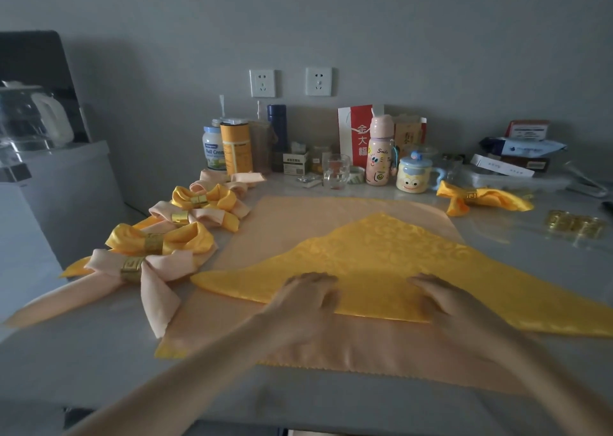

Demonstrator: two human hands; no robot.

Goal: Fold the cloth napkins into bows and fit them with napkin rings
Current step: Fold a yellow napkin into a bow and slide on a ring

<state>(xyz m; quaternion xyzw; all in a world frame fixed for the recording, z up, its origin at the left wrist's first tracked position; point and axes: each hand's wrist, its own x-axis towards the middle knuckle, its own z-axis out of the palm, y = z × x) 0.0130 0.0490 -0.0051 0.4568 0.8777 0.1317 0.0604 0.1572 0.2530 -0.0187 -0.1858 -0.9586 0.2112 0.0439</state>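
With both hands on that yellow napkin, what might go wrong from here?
The shiny yellow patterned napkin, folded to a triangle, lies on a flat peach cloth; pressed by the left hand and right hand, it may slide and skew the fold. The finished bows sit close at left, so a sweeping forearm might knock them.

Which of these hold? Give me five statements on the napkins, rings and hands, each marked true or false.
1. Both hands, left hand and right hand, press on the yellow napkin. True.
2. The yellow napkin lies folded into a triangle. True.
3. It lies on a blue cloth. False: on a peach napkin.
4. The spare gold rings sit at the left. False: at the right.
5. The yellow bow at the right wears a ring. True.
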